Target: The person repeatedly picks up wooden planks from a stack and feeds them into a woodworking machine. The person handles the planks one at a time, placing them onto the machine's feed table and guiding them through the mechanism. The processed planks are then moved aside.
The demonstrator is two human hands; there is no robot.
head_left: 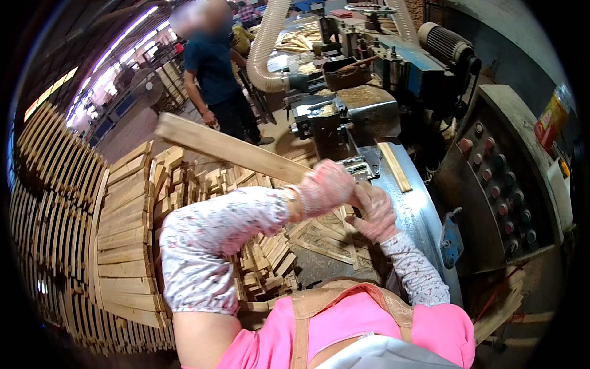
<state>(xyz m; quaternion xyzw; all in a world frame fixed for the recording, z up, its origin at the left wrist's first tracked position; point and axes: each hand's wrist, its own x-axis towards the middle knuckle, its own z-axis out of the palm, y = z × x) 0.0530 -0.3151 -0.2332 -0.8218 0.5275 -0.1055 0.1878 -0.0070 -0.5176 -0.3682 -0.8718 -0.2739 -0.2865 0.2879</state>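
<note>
A long, pale wooden board (227, 147) slants up to the left from my hands, its far end out over the stacked wood. My left hand (326, 187), in a light patterned glove, is closed around the board near its lower right end. Just right of it, my right hand (376, 215), gloved too, grips that end, though the fingers partly hide the contact. A short wooden strip (394, 166) lies on the shiny metal machine table (412, 215), beyond my right hand.
Woodworking machinery (384, 61) with a ribbed hose (264, 49) stands ahead. A control panel (498, 178) with several buttons is at the right. Stacked slats (126, 246) rise at the left, with loose wood pieces (264, 264) below the board. Another person (212, 80) stands beyond.
</note>
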